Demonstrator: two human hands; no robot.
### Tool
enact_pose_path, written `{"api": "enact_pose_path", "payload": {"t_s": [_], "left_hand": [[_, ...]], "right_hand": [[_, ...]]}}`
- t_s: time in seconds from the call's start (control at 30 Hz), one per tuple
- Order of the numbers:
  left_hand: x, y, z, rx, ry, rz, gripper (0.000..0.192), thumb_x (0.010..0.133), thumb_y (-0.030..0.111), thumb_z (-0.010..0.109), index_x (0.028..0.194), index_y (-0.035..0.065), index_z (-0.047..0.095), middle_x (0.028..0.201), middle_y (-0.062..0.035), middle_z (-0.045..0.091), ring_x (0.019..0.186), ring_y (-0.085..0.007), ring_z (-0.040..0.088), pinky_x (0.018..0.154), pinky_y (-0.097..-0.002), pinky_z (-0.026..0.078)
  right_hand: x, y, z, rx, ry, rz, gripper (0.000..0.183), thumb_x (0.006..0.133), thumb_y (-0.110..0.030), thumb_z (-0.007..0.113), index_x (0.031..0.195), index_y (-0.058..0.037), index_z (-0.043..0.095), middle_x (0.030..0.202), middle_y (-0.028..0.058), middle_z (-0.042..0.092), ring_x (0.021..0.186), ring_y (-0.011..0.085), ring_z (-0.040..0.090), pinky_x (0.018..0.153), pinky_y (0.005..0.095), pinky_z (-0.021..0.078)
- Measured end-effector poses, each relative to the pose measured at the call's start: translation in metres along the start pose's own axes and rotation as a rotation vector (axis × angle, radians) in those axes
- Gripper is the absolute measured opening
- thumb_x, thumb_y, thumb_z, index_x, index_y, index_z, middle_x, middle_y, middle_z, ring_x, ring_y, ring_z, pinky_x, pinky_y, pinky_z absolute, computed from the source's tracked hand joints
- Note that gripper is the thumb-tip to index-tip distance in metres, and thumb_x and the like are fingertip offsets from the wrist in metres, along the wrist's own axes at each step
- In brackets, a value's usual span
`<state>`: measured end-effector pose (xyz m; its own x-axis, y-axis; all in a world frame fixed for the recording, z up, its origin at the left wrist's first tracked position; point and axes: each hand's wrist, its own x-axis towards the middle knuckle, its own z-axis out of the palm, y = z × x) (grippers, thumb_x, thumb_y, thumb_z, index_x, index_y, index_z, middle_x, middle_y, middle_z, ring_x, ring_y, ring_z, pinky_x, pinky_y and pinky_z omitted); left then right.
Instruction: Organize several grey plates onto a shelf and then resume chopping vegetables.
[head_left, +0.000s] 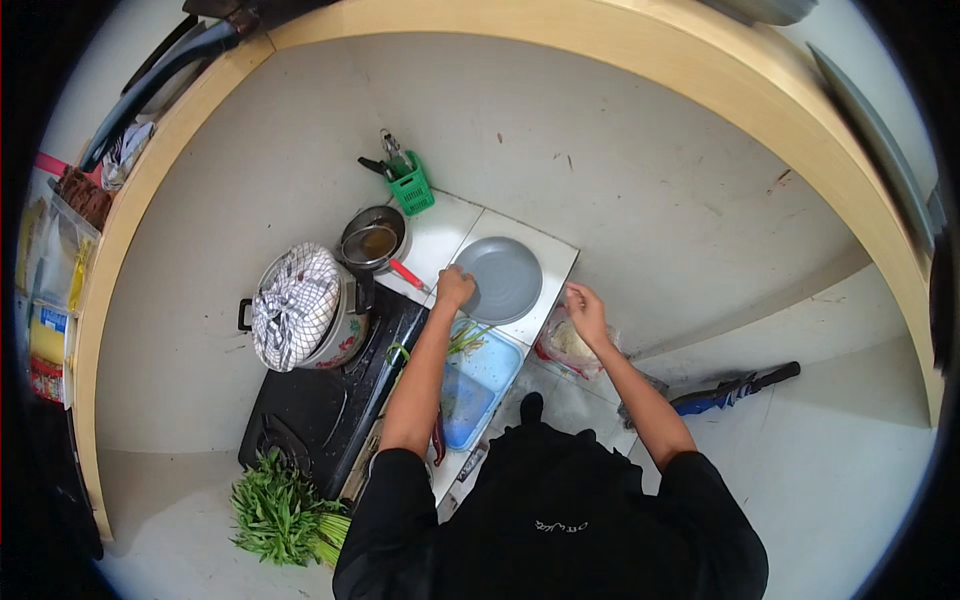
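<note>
A round grey plate (501, 280) lies on the white tiled counter (551, 268). My left hand (455, 286) is at the plate's left edge with its fingers curled; whether it grips the rim I cannot tell. Just left of that hand is the red handle (407, 274) of a strainer, which rests on a small metal pot (401, 225). My right hand (586, 309) hovers past the counter's right edge, fingers bent, nothing visible in it, above a plastic bag (574, 345) with pale contents. Below the plate sits a blue plastic tray (506, 360) with green stems (466, 341) at its upper end.
On the black gas stove (300, 409) stands a large pot (349, 334) with a checked cloth (300, 300) over its lid. Leafy greens (277, 506) lie at its near end. A green basket (411, 191) holds utensils by the wall. A wooden shelf edge (465, 16) arches overhead. An umbrella (720, 397) lies right.
</note>
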<state>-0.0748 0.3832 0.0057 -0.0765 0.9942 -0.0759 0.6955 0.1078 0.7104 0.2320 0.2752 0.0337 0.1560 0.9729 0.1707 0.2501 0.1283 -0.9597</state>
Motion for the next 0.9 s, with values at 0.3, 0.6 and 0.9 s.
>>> {"api": "enact_pose_path", "payload": {"t_s": [0.3,0.6,0.9], "left_hand": [[0.026,-0.025,0.019,0.213,-0.126,-0.223,0.053,0.076,0.028,0.063,0.109,-0.0131,0.062,0.103,-0.0334,0.065,0.102,-0.0408,0.065,0.092,-0.0437,0.051],[0.038,0.012,0.036,0.186,-0.062,-0.373,0.049,0.075,0.023,0.065,0.112,-0.0084,0.060,0.119,-0.0300,0.059,0.111,-0.0431,0.059,0.098,-0.0443,0.048],[0.051,-0.027,0.042,0.255,0.000,-0.372,0.039,0.073,0.019,0.069,0.104,-0.0048,0.064,0.102,-0.0246,0.068,0.102,-0.0372,0.066,0.090,-0.0403,0.052]], "right_hand": [[0.045,0.046,0.082,-0.289,-0.206,0.438,0.056,0.086,-0.022,0.067,0.128,0.0112,0.052,0.113,0.0263,0.065,0.096,0.0299,0.067,0.088,0.0360,0.0509],[0.077,0.105,0.061,-0.041,-0.057,0.664,0.065,0.089,-0.021,0.065,0.140,0.0093,0.038,0.121,0.0183,0.061,0.106,0.0233,0.060,0.087,0.0325,0.0488],[0.071,0.103,0.070,-0.024,-0.045,0.662,0.053,0.087,-0.007,0.068,0.132,0.0048,0.043,0.114,0.0135,0.063,0.104,0.0206,0.060,0.091,0.0301,0.0483]]}}
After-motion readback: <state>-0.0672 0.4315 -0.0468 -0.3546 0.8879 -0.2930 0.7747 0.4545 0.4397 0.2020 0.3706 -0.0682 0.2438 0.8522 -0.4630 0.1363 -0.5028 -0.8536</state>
